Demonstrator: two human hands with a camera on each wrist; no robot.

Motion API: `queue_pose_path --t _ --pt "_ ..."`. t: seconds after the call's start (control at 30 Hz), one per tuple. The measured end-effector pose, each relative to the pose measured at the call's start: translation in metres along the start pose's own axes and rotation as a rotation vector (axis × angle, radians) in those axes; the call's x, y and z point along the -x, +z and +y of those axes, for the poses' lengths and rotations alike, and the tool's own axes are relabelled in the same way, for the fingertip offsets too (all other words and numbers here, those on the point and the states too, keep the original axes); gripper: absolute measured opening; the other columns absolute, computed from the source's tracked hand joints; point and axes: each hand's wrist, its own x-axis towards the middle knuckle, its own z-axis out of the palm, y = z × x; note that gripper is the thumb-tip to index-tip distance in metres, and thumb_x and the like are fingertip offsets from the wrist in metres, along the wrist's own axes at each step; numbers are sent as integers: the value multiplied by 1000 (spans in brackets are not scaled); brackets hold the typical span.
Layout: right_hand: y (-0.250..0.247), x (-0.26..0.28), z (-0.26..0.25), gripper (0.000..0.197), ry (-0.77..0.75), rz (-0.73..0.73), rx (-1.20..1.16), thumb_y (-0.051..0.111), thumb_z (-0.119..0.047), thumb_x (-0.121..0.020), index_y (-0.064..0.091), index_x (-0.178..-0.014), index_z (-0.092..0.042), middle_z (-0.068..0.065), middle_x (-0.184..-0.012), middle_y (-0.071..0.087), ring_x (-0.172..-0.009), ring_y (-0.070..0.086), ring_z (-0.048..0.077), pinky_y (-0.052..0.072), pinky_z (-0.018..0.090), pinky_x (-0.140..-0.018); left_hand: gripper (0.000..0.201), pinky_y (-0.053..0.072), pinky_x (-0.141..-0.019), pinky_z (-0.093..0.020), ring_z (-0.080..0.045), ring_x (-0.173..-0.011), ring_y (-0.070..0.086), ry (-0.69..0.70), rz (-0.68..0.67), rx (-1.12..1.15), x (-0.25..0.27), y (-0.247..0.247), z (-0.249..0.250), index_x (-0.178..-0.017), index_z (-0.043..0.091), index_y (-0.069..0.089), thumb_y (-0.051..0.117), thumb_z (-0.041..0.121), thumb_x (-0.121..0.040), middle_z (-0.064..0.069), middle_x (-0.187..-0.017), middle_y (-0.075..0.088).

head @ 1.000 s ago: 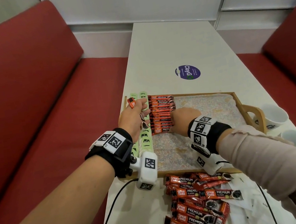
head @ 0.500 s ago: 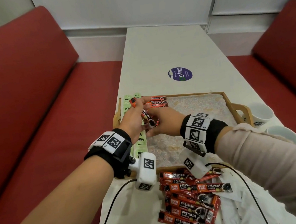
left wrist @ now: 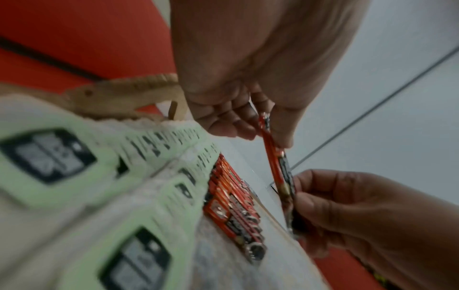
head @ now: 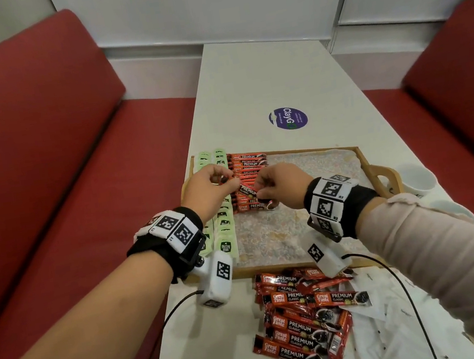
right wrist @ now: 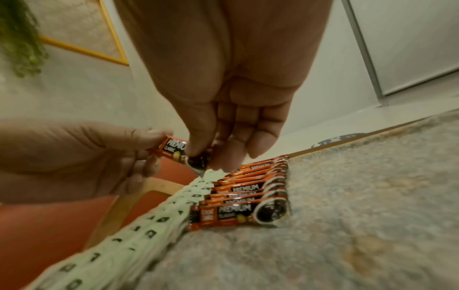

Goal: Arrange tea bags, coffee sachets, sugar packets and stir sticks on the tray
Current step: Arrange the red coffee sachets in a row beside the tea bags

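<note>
Above the wooden, stone-patterned tray [head: 361,157], over its row of red coffee sachets [head: 247,165], left hand [head: 209,191] and right hand [head: 281,186] each pinch, fingers [right wrist: 198,143] clamped, one end of a single red-and-black coffee sachet [head: 246,190], green tea bags [head: 224,236] alongside.

Hands: my left hand [head: 211,190] and right hand [head: 281,186] pinch one coffee sachet [head: 247,191]
Place: above tray [head: 362,160]

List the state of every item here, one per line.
left hand: pinches one end of held coffee sachet
right hand: pinches its other end
held coffee sachet: lifted above the row
coffee sachet row: laid on tray
green tea bags: lined along tray's left
loose coffee sachets: piled on table
</note>
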Motion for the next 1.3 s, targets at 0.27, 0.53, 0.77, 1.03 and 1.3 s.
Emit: queue_pose_path --t 0.27,0.53,0.77,1.03,1.3 --pt "5 -5 10 5 99 -112 282 65 -15 -87 66 -92 -15 3 -98 67 -88 60 19 43 26 -77 4 34 -75 -21 -1 -76 53 98 -170 -705 -3 1 -6 -82 27 69 69 31 -83 16 -71 59" --pt "9 -10 13 15 138 -145 343 65 -17 -87 68 -101 -13 3 -103 69 -94 63 20 42 23 -75 3 40 -69 -25 -12 -90 60 113 -248 -942 -12 16 -6 -88 27 67 66 29 -85 10 -89 64" --pt "15 -13 11 18 151 -114 386 63 -23 -88 66 -104 -14 5 -106 67 -95 63 23 47 28 -78 8 46 -70 -28 -16 -89 60 124 -258 -1013 -16 20 -10 -81 26 61 67 31 -83 7 -89 64" --pt "14 -10 10 18 145 -102 405 60 -27 -89 62 -102 -14 5 -102 65 -91 62 24 43 26 -70 11 53 -75 -34 -21 -88 63 61 -294 -1074 -18 24 -7 -89 17 66 64 25 -83 0 -92 67" --pt "14 -9 9 17 147 -79 415 61 -32 -86 49 -85 -19 0 -84 55 -74 53 20 38 27 -63 13 49 -70 -32 -21 -88 62 60 -313 -1099 -18 26 -3 -92 15 63 62 25 -84 -1 -94 65"
